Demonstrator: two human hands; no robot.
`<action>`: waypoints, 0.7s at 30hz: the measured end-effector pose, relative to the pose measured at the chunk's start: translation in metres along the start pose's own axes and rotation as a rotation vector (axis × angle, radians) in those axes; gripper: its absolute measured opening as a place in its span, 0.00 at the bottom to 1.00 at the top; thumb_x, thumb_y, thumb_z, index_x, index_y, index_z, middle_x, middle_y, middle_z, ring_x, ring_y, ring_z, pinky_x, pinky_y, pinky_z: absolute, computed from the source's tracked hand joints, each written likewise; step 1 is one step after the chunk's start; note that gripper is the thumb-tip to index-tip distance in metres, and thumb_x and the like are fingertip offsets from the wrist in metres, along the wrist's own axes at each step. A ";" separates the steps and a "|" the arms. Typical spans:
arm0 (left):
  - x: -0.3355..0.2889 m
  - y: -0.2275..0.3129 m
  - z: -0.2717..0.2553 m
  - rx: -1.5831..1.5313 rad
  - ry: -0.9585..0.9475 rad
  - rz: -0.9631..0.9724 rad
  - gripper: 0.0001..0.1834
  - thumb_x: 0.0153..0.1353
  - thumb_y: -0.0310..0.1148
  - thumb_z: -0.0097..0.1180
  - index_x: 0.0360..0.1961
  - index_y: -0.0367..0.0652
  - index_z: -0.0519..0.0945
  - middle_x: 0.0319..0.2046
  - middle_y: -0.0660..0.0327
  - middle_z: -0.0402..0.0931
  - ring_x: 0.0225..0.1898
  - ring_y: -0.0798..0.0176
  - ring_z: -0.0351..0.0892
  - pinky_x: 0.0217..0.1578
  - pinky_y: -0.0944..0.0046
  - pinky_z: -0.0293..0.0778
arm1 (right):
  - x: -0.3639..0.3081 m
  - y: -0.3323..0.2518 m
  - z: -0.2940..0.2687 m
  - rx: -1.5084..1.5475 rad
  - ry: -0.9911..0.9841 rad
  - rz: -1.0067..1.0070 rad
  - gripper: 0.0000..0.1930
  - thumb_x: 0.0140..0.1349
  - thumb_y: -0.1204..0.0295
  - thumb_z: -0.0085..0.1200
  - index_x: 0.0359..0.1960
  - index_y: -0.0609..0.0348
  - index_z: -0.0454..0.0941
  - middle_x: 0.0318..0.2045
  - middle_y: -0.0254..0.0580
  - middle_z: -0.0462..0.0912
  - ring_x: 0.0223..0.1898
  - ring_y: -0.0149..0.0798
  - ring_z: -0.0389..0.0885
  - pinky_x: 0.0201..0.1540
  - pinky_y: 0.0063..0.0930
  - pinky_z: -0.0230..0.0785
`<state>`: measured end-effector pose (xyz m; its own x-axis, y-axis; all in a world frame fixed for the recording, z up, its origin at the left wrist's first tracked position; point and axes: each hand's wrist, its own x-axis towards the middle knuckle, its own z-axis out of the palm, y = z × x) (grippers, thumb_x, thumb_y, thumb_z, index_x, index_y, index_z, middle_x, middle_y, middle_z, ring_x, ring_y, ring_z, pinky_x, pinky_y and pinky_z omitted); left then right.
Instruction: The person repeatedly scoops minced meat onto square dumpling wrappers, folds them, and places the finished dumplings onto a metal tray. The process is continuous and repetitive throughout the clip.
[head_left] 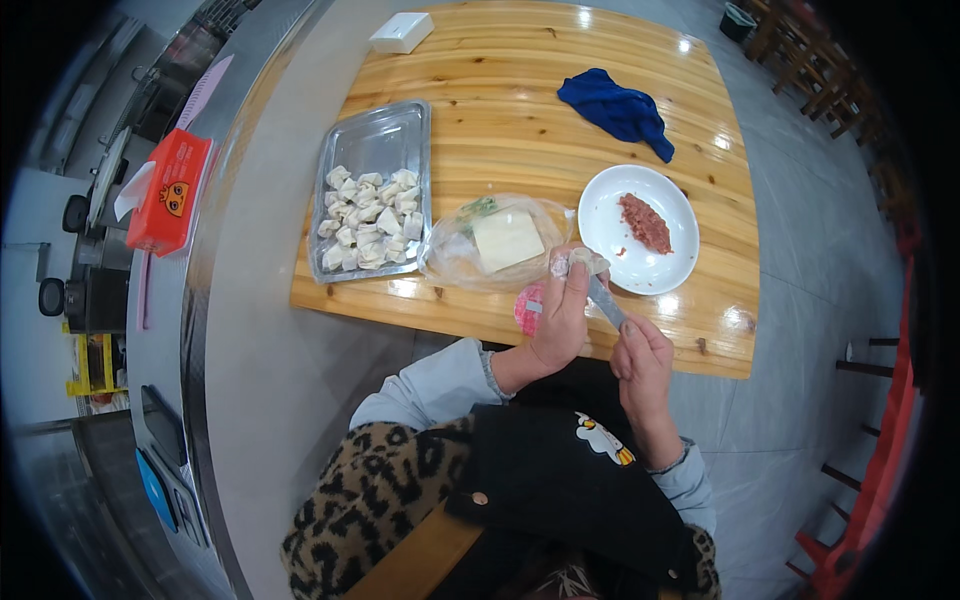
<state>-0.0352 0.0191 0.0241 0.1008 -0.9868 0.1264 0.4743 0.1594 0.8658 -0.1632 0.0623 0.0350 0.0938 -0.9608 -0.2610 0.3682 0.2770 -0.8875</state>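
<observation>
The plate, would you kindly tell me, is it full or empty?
Partly full: the plate holds some reddish mince, with white surface showing around it.

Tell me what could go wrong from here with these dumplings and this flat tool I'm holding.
The flat tool in your right hand is right at the dough piece in your left hand, so it might tear it. The dumplings lie heaped together and could stick. Their tray sits near the left edge of the table, so a hard knock might push it off.

Past the obstructing plastic bag (453, 256), tabletop (490, 110) lies open.
</observation>
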 end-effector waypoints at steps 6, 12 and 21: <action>0.013 0.004 -0.027 -0.141 0.005 -0.191 0.12 0.72 0.35 0.33 0.48 0.42 0.65 0.37 0.62 0.68 0.32 0.71 0.68 0.32 0.71 0.68 | -0.003 -0.014 -0.014 -0.214 0.018 -0.067 0.13 0.66 0.72 0.47 0.47 0.68 0.75 0.13 0.22 0.64 0.12 0.18 0.55 0.14 0.14 0.47; 0.006 0.012 -0.018 0.098 -0.070 -0.101 0.11 0.69 0.32 0.35 0.41 0.42 0.71 0.27 0.67 0.65 0.26 0.77 0.63 0.25 0.75 0.62 | 0.003 -0.010 -0.014 -0.083 0.009 -0.007 0.13 0.66 0.73 0.46 0.46 0.69 0.75 0.12 0.23 0.62 0.11 0.18 0.53 0.13 0.15 0.46; 0.028 0.021 -0.048 0.364 0.016 0.234 0.10 0.68 0.35 0.42 0.36 0.42 0.73 0.27 0.70 0.66 0.26 0.77 0.63 0.25 0.74 0.61 | 0.001 -0.005 -0.018 -0.160 -0.034 -0.054 0.13 0.66 0.73 0.46 0.47 0.69 0.75 0.13 0.23 0.63 0.12 0.17 0.54 0.14 0.14 0.45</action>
<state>0.0193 -0.0039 0.0230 0.1839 -0.9243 0.3344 0.0983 0.3558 0.9294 -0.1818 0.0599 0.0317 0.1100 -0.9735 -0.2006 0.2215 0.2208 -0.9498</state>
